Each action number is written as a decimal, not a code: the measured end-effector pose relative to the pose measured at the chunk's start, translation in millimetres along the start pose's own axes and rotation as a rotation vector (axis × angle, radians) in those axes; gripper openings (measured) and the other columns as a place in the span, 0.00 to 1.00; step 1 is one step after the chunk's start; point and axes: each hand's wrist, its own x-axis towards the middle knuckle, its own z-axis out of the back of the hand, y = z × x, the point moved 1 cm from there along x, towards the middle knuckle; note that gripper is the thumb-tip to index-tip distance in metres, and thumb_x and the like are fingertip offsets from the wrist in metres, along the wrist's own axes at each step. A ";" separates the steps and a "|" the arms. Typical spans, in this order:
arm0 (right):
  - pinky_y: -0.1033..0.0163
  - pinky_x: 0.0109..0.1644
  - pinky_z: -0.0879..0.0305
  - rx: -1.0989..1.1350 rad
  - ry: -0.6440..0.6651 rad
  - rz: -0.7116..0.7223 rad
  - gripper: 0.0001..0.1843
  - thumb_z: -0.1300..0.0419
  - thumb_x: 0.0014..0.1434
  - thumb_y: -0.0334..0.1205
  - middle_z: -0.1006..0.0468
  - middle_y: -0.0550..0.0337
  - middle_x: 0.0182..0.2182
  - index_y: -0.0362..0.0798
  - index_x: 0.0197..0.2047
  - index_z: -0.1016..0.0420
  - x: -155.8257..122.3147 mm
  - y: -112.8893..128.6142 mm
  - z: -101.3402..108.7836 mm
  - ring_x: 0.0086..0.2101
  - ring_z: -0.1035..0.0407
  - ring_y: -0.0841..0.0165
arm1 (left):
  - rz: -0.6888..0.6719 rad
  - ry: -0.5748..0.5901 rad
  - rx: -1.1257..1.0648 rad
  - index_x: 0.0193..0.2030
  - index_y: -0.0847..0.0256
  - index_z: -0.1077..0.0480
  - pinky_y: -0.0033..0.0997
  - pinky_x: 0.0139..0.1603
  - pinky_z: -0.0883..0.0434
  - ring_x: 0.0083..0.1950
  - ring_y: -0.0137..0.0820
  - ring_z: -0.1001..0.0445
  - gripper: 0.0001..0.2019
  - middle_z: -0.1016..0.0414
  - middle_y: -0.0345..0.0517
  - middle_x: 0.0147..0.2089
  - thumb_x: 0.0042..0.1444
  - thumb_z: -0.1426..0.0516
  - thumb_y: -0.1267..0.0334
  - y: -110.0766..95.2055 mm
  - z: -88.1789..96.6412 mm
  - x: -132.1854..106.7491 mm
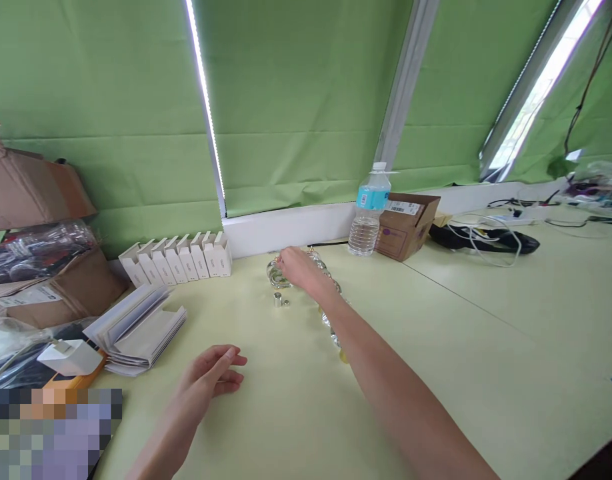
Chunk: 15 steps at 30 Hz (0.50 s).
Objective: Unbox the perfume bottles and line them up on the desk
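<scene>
My right hand [303,268] reaches far out over the table, its fingers bent down at a shiny silver coiled piece [276,275]. Whatever sits between those fingertips is hidden. Just in front of that piece stand a small silver cylinder [277,299] and a smaller round silver part [287,303]. A row of shiny silver and gold pieces [335,333] runs along beside my right forearm, which covers part of it. My left hand [216,373] hovers low over the table at the near left, holding nothing, with its fingers loosely curved and apart.
White small boxes [179,261] stand in a row at the back left, with folded white card [141,330] before them. Cartons [33,190] pile up at far left. A water bottle [369,213], brown box [406,227] and black pouch with white cable [486,238] are at the back right.
</scene>
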 end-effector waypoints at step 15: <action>0.64 0.38 0.40 0.032 0.093 -0.052 0.10 0.46 0.56 0.25 0.22 0.42 0.38 0.41 0.36 0.24 0.9 7.6 -23.8 0.41 0.28 0.58 | 0.001 0.066 0.078 0.42 0.61 0.27 0.40 0.48 0.28 0.37 0.35 0.25 0.23 0.21 0.52 0.43 0.49 0.41 0.43 0.5 0.1 -2.5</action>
